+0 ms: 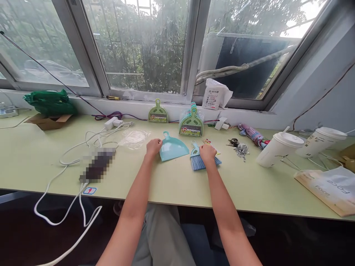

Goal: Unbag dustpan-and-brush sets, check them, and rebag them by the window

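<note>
Under the right hand (pixel 207 152), on the green table (pixel 172 184): one small blue brush (pixel 200 161), lying flat, bristles fanned toward the person and showing just below the knuckles, handle running away toward the window and hidden beneath the palm. Fingers curled down over the handle end, closed on it as far as can be judged. Just to the left of that hand, touching or nearly touching the brush: one light blue dustpan (pixel 172 148), flat on the table, open mouth toward the brush, handle pointing away to the window. Left hand (pixel 153 146) at the dustpan's far-left edge, fingers bent and pinching the rim. Each hand thus on its own piece, dustpan between the two hands. Beyond the hands, near the sill: a packed stack of brush sets (pixel 191 123) and one single green set (pixel 158 112). Right of the right hand, apart: keys (pixel 239 147), then two lidded cups (pixel 279 149).
</note>
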### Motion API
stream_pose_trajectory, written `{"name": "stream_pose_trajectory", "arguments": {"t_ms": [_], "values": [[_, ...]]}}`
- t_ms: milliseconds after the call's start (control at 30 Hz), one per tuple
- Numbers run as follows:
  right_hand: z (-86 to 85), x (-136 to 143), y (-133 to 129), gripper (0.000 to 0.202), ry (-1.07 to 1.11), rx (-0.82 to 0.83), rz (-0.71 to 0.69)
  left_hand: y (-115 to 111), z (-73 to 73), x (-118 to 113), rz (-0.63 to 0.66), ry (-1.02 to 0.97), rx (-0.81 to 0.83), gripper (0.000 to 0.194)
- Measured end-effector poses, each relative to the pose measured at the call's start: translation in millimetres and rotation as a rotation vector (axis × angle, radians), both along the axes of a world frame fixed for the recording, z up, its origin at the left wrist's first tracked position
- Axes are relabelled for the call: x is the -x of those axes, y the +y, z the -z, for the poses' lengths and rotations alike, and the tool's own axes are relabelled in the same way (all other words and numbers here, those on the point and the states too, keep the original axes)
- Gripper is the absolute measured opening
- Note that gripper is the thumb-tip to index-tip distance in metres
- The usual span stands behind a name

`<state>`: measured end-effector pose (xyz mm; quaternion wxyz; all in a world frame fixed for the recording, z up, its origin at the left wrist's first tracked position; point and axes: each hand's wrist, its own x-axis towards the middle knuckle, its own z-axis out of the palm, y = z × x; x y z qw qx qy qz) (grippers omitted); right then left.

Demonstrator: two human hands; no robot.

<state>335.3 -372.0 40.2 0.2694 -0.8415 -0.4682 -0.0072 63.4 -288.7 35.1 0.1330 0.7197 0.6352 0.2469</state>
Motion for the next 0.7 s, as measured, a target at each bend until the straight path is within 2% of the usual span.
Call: {"name": "stream_pose_trajectory", "arguments": {"t_ms": [100,167,333,467,533,600,700], "values": [[11.0,-6,5,0.017,-0.02,-0.026,-0.001,2,2.5,4,-0.133,-0.052,-0.106,0.036],[12.6,-4,6,0.022,-0.105,0.022,-0.022,3,5.7,3,-0.164,-0.071,-0.148,0.038],[9.5,7,7,0.034,-0.257,0.236,-0.104,3,14.1,-5,-0.064,-0.047,-0.054,0.034],[8.0,5,7,0.033,-0.215,0.292,-0.115,-1,18.4,-15,0.006,0.055,-0.043,0.031],[5.8,2,5,0.032,-0.172,0.255,-0.071,-2,18.4,-17,0.01,0.07,-0.043,0.029],[2.7,2,3,0.029,-0.148,0.14,-0.029,-3,17.0,-18,0.043,0.064,-0.01,0.025],[-0.9,16,-2,0.022,-0.169,-0.008,-0.139,-9,13.9,-26,0.175,-0.044,0.053,0.022]]}}
